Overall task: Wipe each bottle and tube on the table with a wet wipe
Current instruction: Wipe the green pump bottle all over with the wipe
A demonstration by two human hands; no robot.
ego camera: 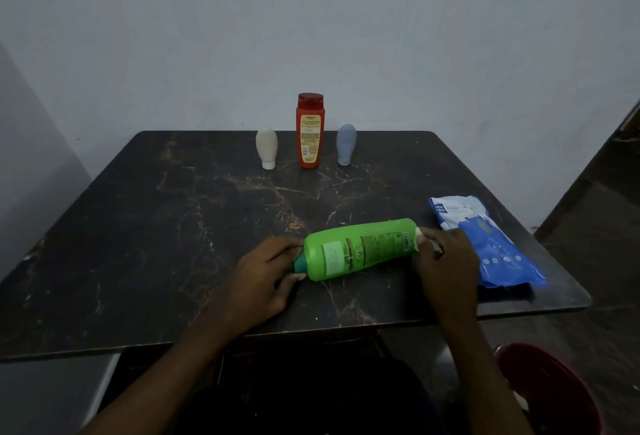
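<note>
A green bottle lies on its side near the front of the dark marble table. My left hand grips its dark green cap end. My right hand presses a white wet wipe against the bottle's flat base. At the back of the table stand a red bottle, a cream tube to its left and a blue-grey tube to its right, both tubes cap-down.
A blue and white wet wipe pack lies at the table's right side, just beyond my right hand. A red stool or bucket sits on the floor at the lower right. A wall stands close behind the table.
</note>
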